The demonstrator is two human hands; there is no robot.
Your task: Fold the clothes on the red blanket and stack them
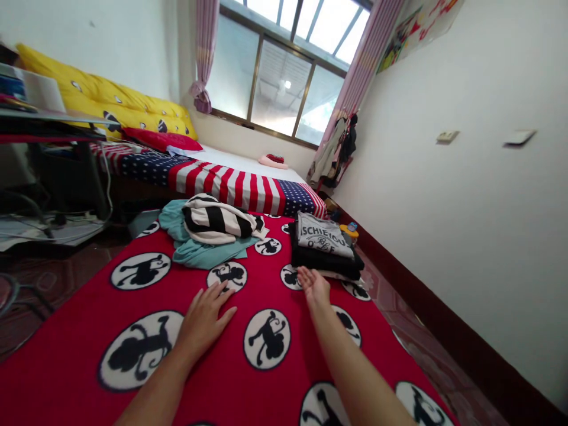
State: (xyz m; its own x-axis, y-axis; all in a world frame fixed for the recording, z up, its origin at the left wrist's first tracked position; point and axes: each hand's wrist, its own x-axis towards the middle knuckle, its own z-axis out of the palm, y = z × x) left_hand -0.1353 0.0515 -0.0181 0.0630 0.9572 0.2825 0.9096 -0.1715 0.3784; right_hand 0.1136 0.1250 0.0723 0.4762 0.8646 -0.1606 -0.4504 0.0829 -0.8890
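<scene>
My left hand (205,319) lies flat and open on a red blanket (146,307) printed with black-and-white monkey circles. My right hand (314,285) reaches forward, palm up and open, holding nothing, just short of a stack of folded clothes (326,251) with a grey printed shirt (323,234) on top. Ahead of my left hand lies an unfolded heap: a black-and-white striped garment (217,220) over a teal one (195,251).
A bed with a stars-and-stripes cover (231,183), a red pillow (164,141) and yellow bedding (106,97) stands behind. A desk with cables (53,177) is at left. The white wall (465,177) runs along the right. Clothes hang (335,151) by the window.
</scene>
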